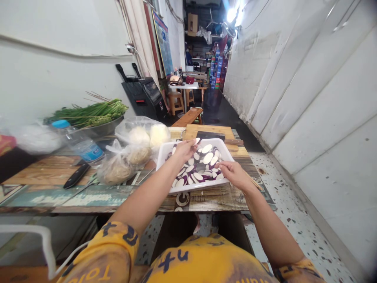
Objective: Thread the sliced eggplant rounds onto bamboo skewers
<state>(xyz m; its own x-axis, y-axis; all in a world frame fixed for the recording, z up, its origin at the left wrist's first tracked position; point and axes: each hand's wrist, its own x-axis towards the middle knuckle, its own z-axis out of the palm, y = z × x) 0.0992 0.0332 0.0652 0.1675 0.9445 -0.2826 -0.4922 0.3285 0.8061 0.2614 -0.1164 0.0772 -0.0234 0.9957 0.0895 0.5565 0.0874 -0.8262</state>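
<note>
A white plastic basin holds many oval eggplant slices with white flesh and purple skin. Above its far left part, my left hand is closed, pinching one eggplant slice at the fingertips. My right hand reaches over the basin's right rim with thumb and fingers pressed together; what lies between them is too small to make out. Thin wooden sticks show just beyond the right wrist, partly hidden by it; whether they touch the hand I cannot tell.
Behind the basin lie a cutting board and a wood-handled cleaver. To the left are plastic bags of food, a black-handled knife, a water bottle and a metal bowl of green vegetables. A wall runs along the right.
</note>
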